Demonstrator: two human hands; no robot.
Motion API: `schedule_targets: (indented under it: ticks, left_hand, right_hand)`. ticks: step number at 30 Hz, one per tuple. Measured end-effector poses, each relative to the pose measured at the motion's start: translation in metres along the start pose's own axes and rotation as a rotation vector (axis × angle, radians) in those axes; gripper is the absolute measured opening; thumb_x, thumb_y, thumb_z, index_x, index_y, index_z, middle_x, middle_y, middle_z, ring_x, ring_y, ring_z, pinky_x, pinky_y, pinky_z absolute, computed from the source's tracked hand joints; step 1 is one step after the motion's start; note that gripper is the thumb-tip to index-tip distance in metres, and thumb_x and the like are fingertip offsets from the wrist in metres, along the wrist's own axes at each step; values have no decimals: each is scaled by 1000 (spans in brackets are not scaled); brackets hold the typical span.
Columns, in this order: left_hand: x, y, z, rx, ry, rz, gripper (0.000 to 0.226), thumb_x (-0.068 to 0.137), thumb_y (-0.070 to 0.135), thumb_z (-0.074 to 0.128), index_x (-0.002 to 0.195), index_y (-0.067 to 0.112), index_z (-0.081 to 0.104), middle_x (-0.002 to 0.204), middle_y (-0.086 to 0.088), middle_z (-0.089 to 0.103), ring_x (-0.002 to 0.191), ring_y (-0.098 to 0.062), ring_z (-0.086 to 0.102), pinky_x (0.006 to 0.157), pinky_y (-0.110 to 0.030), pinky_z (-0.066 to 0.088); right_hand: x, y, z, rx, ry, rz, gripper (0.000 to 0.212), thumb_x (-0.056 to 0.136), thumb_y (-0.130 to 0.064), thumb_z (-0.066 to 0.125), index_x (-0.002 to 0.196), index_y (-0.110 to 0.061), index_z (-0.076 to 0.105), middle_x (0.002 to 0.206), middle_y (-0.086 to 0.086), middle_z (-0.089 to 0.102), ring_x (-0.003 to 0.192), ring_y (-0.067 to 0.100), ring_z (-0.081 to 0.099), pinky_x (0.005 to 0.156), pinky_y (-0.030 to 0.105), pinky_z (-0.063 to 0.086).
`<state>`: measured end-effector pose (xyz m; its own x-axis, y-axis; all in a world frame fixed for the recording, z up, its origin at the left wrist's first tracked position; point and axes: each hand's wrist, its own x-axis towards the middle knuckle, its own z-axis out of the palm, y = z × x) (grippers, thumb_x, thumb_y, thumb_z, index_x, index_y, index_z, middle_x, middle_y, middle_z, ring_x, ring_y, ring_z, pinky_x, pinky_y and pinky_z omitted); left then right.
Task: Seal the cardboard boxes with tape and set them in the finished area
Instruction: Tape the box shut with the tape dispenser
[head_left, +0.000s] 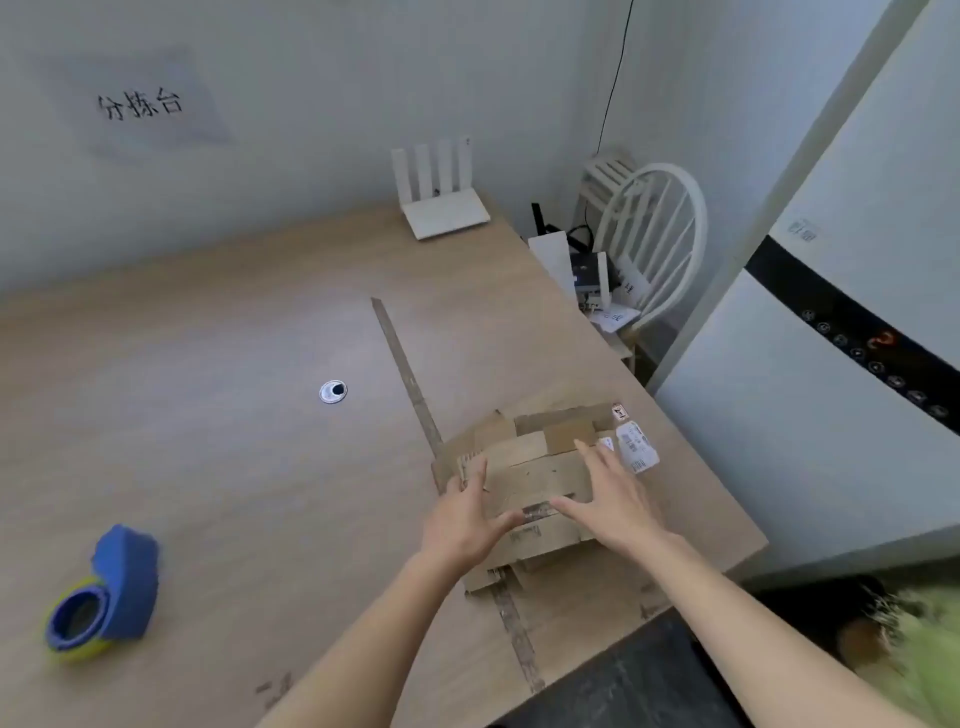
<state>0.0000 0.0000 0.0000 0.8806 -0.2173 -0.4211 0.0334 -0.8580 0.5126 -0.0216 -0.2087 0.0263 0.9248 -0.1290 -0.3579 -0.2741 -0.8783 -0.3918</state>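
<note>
Both hands, left (464, 514) and right (610, 501), flat atop cardboard box (540, 467).

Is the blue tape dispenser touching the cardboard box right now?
Apart. The head view shows the tape dispenser far left of the cardboard box, bare table between them.

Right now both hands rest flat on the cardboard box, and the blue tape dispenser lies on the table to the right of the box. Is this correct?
Not quite. In the head view the tape dispenser lies on the table to the left of the cardboard box, not the right. The rest holds: the left hand and right hand rest flat on it.
</note>
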Motion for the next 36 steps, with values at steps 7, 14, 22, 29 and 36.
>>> schedule_targets:
  ticks: [7,14,22,29,36]
  left_hand:
    - [17,-1,10,-291,-49,-85,103,82,62,69,159,33,6,154,-14,35,139,-29,40,112,-40,37]
    - [9,-12,-19,-529,104,-60,111,79,44,81,160,29,7,158,-8,33,147,-21,30,114,-34,29]
    - [-27,-74,-95,-599,302,-66,121,65,53,84,159,36,10,148,6,44,131,-16,48,106,-32,41]
    - [-67,-178,-141,-758,448,-96,116,65,44,88,152,54,13,126,22,60,96,-2,67,91,-35,54]
    - [-91,-269,-146,-792,630,-84,81,77,33,84,142,53,40,116,31,63,105,2,60,81,-22,52]
  right_hand:
    - [19,1,19,24,62,102,110,78,-69,71,161,-33,8,168,5,14,154,32,17,116,48,33]
    - [18,-37,7,169,174,122,122,66,-65,83,160,-33,12,159,6,34,145,31,31,109,47,39]
    - [14,-139,5,450,76,-67,119,57,-55,92,155,-43,25,143,-3,48,131,17,48,107,44,45]
    - [-1,-235,51,492,-47,-282,111,68,-32,93,154,-51,24,141,-12,44,121,6,50,86,18,47]
    - [-5,-294,135,571,-123,-379,103,76,-24,87,149,-60,23,151,-27,41,136,-2,44,107,42,48]
